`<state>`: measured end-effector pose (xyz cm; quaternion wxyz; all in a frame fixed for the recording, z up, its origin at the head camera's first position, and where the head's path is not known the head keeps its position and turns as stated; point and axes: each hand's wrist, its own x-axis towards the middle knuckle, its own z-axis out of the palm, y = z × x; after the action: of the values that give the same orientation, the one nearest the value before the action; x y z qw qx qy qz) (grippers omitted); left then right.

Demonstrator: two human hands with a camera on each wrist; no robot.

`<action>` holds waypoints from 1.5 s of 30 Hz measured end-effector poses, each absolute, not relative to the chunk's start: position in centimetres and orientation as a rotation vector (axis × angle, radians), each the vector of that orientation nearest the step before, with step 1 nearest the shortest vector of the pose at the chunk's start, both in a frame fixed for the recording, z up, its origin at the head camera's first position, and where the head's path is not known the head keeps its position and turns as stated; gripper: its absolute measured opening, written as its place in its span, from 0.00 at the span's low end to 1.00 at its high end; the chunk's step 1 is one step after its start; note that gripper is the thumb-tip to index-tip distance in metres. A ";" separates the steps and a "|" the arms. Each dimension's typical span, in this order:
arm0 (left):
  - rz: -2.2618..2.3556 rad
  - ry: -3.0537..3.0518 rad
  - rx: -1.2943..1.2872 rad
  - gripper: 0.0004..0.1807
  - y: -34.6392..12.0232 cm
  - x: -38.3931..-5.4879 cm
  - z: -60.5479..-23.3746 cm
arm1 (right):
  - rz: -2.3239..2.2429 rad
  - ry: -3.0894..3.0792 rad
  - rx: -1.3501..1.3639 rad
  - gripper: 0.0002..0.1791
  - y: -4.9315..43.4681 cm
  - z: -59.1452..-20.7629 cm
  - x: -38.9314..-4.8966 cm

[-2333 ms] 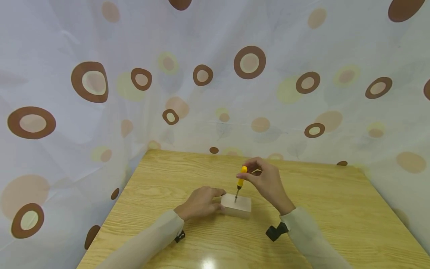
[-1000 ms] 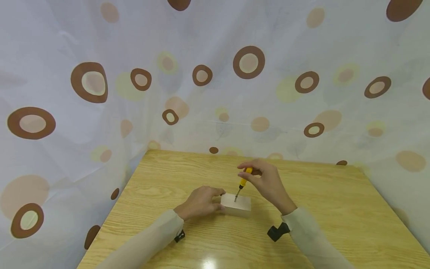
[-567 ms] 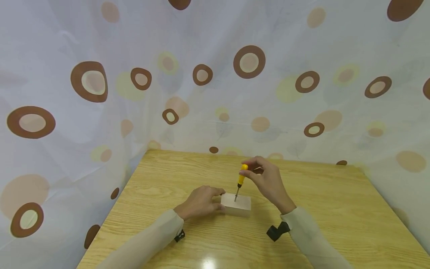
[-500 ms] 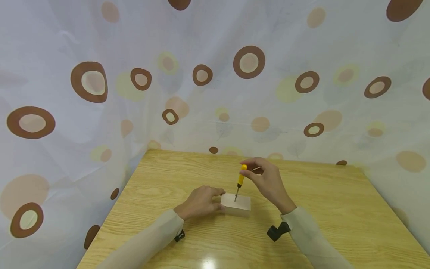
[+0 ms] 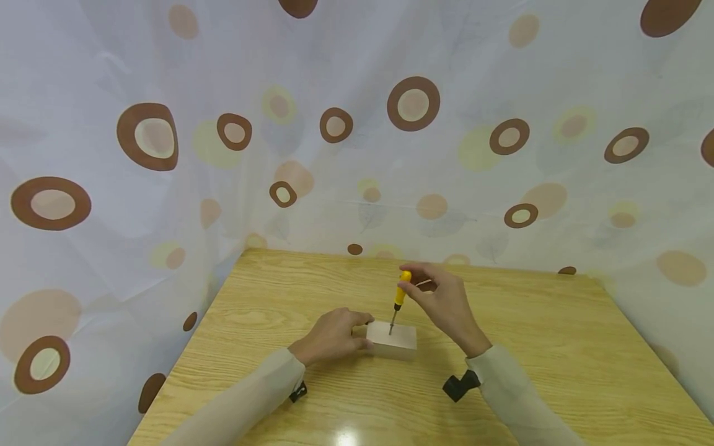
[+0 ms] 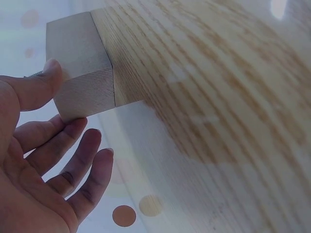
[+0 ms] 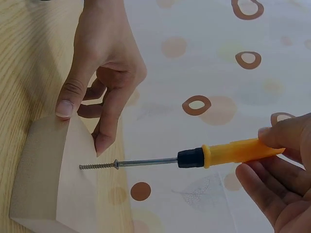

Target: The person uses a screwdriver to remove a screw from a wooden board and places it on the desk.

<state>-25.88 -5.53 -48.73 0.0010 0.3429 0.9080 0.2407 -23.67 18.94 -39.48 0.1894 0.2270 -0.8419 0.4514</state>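
Observation:
A pale wooden block lies on the table, and my left hand grips its left end between thumb and fingers. In the left wrist view the thumb and a fingertip press opposite sides of the block. My right hand pinches the yellow handle of a screwdriver near its top. The right wrist view shows the screwdriver's shaft meeting the head of a threaded screw. The screw's tip is at the block's top face, with most of its thread showing. The screwdriver leans slightly right in the head view.
A wood-grain table spreads around the block. Behind it and at the sides hangs a white curtain with brown ring patterns. Black wrist mounts sit below both sleeves.
One second ago the screwdriver leaned farther right with my right fingers more extended; now it stands more upright with the fingers around the handle. My left hand and the block have stayed put.

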 end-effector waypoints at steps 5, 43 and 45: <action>0.764 2.847 1.072 0.28 -5.6 -25.9 -48.7 | 1.281 -2.379 0.658 0.18 19.0 -39.4 -23.7; 0.750 2.853 1.037 0.29 -5.3 -25.7 -48.5 | 1.293 -2.301 0.610 0.18 20.5 -38.9 -23.6; 0.752 2.851 1.035 0.29 -5.3 -25.7 -48.4 | 1.297 -2.292 0.601 0.18 20.7 -38.8 -23.6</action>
<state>-25.70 -5.32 -48.43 0.0082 0.3312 0.9124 0.2405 -23.55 20.66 -38.80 0.2183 0.2170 -0.8281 0.4686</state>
